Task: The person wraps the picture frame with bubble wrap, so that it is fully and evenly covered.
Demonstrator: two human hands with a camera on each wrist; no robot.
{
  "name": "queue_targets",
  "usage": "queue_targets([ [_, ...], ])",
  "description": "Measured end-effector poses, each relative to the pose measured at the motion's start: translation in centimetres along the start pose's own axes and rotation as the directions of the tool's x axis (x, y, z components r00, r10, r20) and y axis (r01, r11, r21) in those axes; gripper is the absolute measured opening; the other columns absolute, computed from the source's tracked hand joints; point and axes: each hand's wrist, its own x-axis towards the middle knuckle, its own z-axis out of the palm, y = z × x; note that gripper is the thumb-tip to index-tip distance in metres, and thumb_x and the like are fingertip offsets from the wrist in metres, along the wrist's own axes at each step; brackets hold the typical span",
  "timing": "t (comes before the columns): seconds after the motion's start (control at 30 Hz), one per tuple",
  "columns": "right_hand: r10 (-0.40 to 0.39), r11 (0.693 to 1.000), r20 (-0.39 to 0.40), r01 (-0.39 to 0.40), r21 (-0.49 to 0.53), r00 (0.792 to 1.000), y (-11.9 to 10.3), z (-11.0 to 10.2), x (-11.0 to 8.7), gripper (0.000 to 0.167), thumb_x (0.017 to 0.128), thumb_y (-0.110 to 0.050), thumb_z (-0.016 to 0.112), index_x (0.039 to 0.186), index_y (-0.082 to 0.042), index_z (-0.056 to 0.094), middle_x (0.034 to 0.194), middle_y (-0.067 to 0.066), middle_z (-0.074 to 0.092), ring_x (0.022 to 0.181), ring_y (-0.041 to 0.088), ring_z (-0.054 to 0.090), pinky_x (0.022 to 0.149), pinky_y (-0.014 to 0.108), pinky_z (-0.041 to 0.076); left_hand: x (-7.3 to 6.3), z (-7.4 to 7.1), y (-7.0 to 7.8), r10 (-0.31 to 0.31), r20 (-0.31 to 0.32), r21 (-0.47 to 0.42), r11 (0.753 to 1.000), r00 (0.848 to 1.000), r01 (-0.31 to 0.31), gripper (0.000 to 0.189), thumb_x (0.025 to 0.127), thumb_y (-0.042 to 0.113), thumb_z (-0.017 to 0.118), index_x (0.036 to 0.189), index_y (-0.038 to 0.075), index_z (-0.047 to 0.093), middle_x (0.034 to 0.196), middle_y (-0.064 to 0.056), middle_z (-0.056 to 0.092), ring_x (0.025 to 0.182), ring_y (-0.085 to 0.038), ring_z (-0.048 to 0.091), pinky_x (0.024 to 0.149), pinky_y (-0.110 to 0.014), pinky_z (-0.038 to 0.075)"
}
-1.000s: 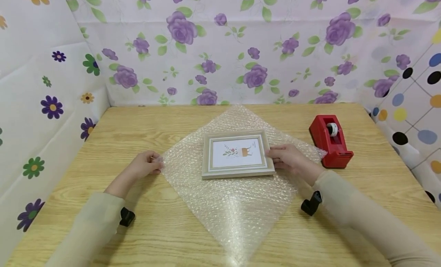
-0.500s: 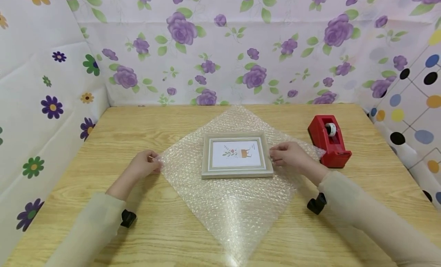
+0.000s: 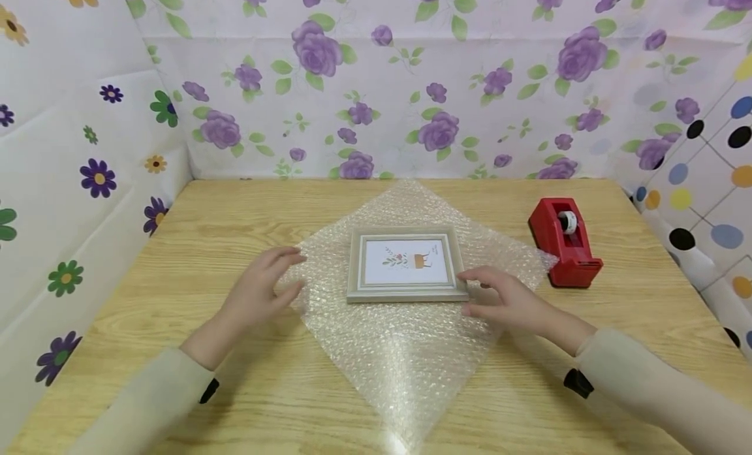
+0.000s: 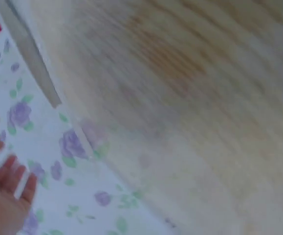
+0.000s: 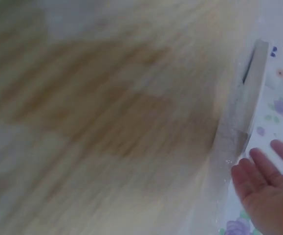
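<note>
A cream picture frame [image 3: 407,292] with a small plant-and-animal print lies flat on a sheet of bubble wrap [image 3: 388,350], set as a diamond on the table. At the wrap's left corner is my left hand [image 3: 258,295], fingers spread and holding nothing, fingertips overlapping the corner. My right hand [image 3: 508,303] is at the frame's lower right corner, thumb and fingers apart, fingertips close to its edge. Both wrist views are blurred; the left one shows the spread left hand [image 4: 7,196], the right one the right hand [image 5: 268,188] with fingers extended near the frame's side [image 5: 253,93].
A red tape dispenser [image 3: 566,243] with a white roll stands at the right, the wrap's right corner touching its side. The wooden table [image 3: 235,213] is bordered by flowered cloth [image 3: 376,83] at the back and patterned cloth on both sides.
My left hand has let go of the wrap's left corner and moved right with its fingers spread. The right hand has come off the frame's right side and shifted toward me. The frame was set down flat.
</note>
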Motion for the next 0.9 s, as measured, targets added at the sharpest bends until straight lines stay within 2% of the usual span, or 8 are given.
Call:
queue_targets([
  [0.07, -0.057, 0.998, 0.010, 0.057, -0.030, 0.998, 0.0, 0.0, -0.7, 0.055, 0.081, -0.025, 0.075, 0.128, -0.003, 0.056, 0.129, 0.011, 0.059, 0.121, 0.032, 0.052, 0.099, 0.054, 0.043, 0.1, 0.4, 0.4, 0.163, 0.011, 0.015, 0.986, 0.987, -0.164, 0.039, 0.082, 0.018, 0.071, 0.115, -0.001, 0.062, 0.120, -0.019, 0.060, 0.110, -0.035, 0.057, 0.095, -0.050, 0.048],
  [0.13, -0.114, 0.992, 0.021, 0.115, -0.056, 0.993, -0.1, 0.1, -1.4, 0.057, 0.078, -0.025, 0.077, 0.127, -0.004, 0.057, 0.129, 0.010, 0.059, 0.121, 0.031, 0.052, 0.099, 0.053, 0.043, 0.0, 0.8, 0.8, 0.282, 0.039, -0.001, 0.959, 0.959, -0.282, 0.041, 0.082, 0.023, 0.071, 0.114, 0.000, 0.063, 0.119, -0.018, 0.061, 0.108, -0.033, 0.059, 0.092, -0.047, 0.050],
  [0.2, -0.146, 0.986, 0.046, 0.149, -0.074, 0.988, -0.2, 0.1, -1.9, 0.061, 0.076, -0.028, 0.079, 0.128, -0.004, 0.056, 0.129, 0.010, 0.058, 0.120, 0.030, 0.051, 0.099, 0.052, 0.042, -0.2, 1.1, 1.3, 0.352, 0.073, -0.029, 0.936, 0.933, -0.350, 0.044, 0.081, 0.028, 0.072, 0.114, 0.001, 0.064, 0.118, -0.016, 0.062, 0.106, -0.031, 0.061, 0.090, -0.045, 0.052],
  [0.27, -0.164, 0.981, 0.079, 0.171, -0.092, 0.983, -0.3, 0.2, -2.2, 0.066, 0.074, -0.032, 0.080, 0.129, -0.005, 0.056, 0.131, 0.009, 0.056, 0.120, 0.029, 0.051, 0.099, 0.050, 0.043, -0.4, 1.3, 1.6, 0.387, 0.115, -0.048, 0.922, 0.915, -0.384, 0.050, 0.077, 0.032, 0.076, 0.114, 0.001, 0.064, 0.117, -0.015, 0.063, 0.106, -0.029, 0.061, 0.089, -0.043, 0.052],
  [0.4, -0.167, 0.976, 0.139, 0.184, -0.117, 0.976, -0.3, 0.4, -2.9, 0.076, 0.069, -0.042, 0.081, 0.132, -0.008, 0.055, 0.134, 0.008, 0.053, 0.122, 0.027, 0.049, 0.100, 0.048, 0.043, -0.6, 1.4, 2.1, 0.400, 0.203, -0.059, 0.916, 0.894, -0.397, 0.065, 0.065, 0.040, 0.081, 0.115, 0.002, 0.064, 0.117, -0.014, 0.064, 0.106, -0.027, 0.061, 0.090, -0.041, 0.052],
  [0.6, -0.152, 0.969, 0.226, 0.189, -0.156, 0.962, 0.0, 1.2, -3.4, 0.080, 0.069, -0.049, 0.079, 0.135, -0.014, 0.051, 0.137, 0.005, 0.050, 0.126, 0.028, 0.046, 0.102, 0.049, 0.042, -1.0, 1.9, 2.5, 0.353, 0.334, -0.054, 0.933, 0.874, -0.356, 0.075, 0.062, 0.054, 0.077, 0.115, 0.003, 0.064, 0.118, -0.011, 0.064, 0.106, -0.026, 0.062, 0.092, -0.041, 0.051],
  [0.77, -0.188, 0.945, 0.242, 0.242, -0.219, 0.952, 0.2, 1.7, -3.4, 0.075, 0.072, -0.038, 0.081, 0.137, -0.016, 0.049, 0.138, 0.004, 0.049, 0.126, 0.026, 0.046, 0.102, 0.047, 0.043, -1.3, 2.3, 3.0, 0.329, 0.412, -0.062, 0.941, 0.850, -0.334, 0.065, 0.067, 0.045, 0.079, 0.116, 0.006, 0.063, 0.117, -0.008, 0.064, 0.106, -0.024, 0.062, 0.093, -0.040, 0.051],
  [0.9, -0.255, 0.909, 0.225, 0.313, -0.276, 0.940, 0.3, 1.8, -3.5, 0.067, 0.074, -0.030, 0.078, 0.134, -0.015, 0.052, 0.135, 0.004, 0.051, 0.124, 0.024, 0.049, 0.101, 0.045, 0.044, -1.3, 2.6, 3.3, 0.353, 0.418, -0.053, 0.930, 0.837, -0.365, 0.052, 0.072, 0.035, 0.079, 0.114, 0.007, 0.064, 0.115, -0.007, 0.065, 0.104, -0.022, 0.063, 0.091, -0.038, 0.052],
])
